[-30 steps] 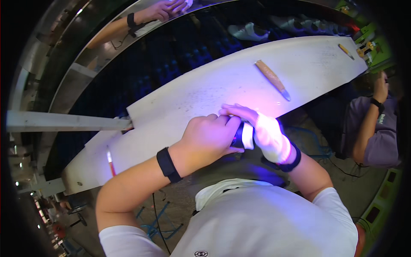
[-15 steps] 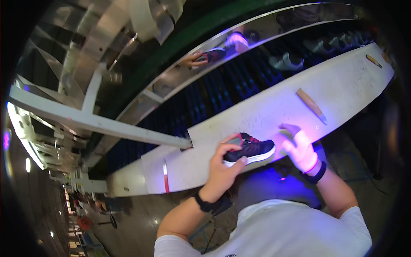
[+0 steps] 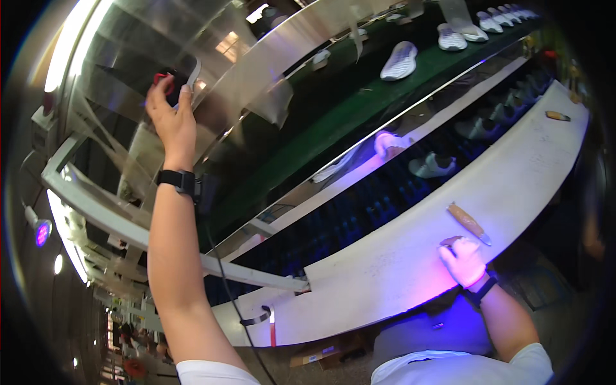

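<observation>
At the near edge of the white table (image 3: pixel 362 292), the right hand (image 3: pixel 463 262) is lowered with its fingers curled; whether anything is held in it cannot be told. Below that edge, toward the table's left end, a cardboard box (image 3: pixel 313 357) is seen, its printing too small to be read. On the table, a wooden-handled knife (image 3: pixel 468 219) is laid just past the right hand, and a red-handled tool (image 3: pixel 272 327) toward the left end.

Beyond the table's far edge, pale shoes (image 3: pixel 433 166) are lined up in a dark channel. Beyond its left end, a dark shoe (image 3: pixel 174 83) with red trim is grasped by the left hand (image 3: pixel 172 125), raised high. As judged, the shoe is already off the table but not yet let go; anything further left undone cannot be told. No lettering can be made out on it.

Farthest from the table, white shoes (image 3: pixel 399 62) are carried on a green belt (image 3: pixel 276 176).
</observation>
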{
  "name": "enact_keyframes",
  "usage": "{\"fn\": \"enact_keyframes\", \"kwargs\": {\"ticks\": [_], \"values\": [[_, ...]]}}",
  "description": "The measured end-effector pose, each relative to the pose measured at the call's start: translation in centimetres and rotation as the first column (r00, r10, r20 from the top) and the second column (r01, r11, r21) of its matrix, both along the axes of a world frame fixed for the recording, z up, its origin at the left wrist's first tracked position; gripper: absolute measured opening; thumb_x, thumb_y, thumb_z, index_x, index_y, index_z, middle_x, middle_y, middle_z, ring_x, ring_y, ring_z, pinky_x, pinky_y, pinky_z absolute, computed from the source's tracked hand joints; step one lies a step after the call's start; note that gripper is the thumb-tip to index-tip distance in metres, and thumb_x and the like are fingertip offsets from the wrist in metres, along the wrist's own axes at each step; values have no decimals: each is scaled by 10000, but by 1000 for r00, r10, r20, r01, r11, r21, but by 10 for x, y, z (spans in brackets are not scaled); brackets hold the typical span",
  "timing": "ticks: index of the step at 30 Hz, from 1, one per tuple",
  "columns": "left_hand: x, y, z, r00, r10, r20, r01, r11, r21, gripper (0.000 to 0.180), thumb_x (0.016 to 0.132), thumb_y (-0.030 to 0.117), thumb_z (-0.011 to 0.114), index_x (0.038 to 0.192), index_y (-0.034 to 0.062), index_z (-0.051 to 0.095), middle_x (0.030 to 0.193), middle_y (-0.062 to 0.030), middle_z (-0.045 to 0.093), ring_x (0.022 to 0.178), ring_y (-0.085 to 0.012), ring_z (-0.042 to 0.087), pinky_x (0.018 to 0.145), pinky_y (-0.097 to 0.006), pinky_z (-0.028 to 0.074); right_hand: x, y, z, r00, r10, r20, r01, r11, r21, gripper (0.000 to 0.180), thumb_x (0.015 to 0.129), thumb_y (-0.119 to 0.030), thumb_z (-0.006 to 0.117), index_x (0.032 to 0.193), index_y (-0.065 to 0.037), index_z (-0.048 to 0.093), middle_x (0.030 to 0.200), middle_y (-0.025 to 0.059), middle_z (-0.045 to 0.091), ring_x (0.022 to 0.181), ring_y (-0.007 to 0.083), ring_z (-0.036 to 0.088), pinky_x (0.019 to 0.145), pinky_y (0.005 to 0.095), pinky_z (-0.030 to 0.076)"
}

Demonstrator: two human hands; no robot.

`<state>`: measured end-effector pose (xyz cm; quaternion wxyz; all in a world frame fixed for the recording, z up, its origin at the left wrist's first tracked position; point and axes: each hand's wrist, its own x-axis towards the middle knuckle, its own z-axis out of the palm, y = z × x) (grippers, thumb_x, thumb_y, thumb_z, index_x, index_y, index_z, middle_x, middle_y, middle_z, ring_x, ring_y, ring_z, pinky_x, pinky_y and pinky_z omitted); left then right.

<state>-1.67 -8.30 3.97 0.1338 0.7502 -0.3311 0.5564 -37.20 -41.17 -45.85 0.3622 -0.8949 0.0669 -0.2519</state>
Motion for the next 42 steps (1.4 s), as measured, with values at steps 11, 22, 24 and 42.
{"fn": "enact_keyframes", "kwargs": {"ticks": [11,22,24,42], "values": [[-104,-56,-150,947,-269,-175,316,877,363,528,863,32,771,1374,37,638,1465,-200,621,1369,-393,585,1150,-494,464,2,-10,0,999,35,20,-36,997,75,337,964,-357,743,942,-24,788,914,209,746,833,395,725,792,495,579],[-148,-104,-322,608,-281,-742,661,697,278,386,884,113,776,1256,45,698,1189,-159,732,1132,-375,687,957,-453,583,166,-63,250,841,122,527,27,964,-266,278,1011,-322,706,1104,-68,765,998,166,744,951,356,731,857,434,574],[-125,-123,-350,563,-229,-794,601,774,202,411,888,131,775,1281,44,694,1225,-173,729,1168,-385,676,998,-463,567,209,-60,294,929,69,365,70,933,-353,430,1010,-469,654,1168,-84,765,1093,165,758,1053,383,722,947,469,570],[6,-308,-490,159,-49,-986,698,712,77,721,773,168,899,1416,68,588,1326,-201,706,1273,-381,666,1075,-441,508,278,-90,295,987,-155,39,153,844,-514,278,885,-281,720,1010,-64,839,1035,219,776,950,388,767,886,458,613]]}}
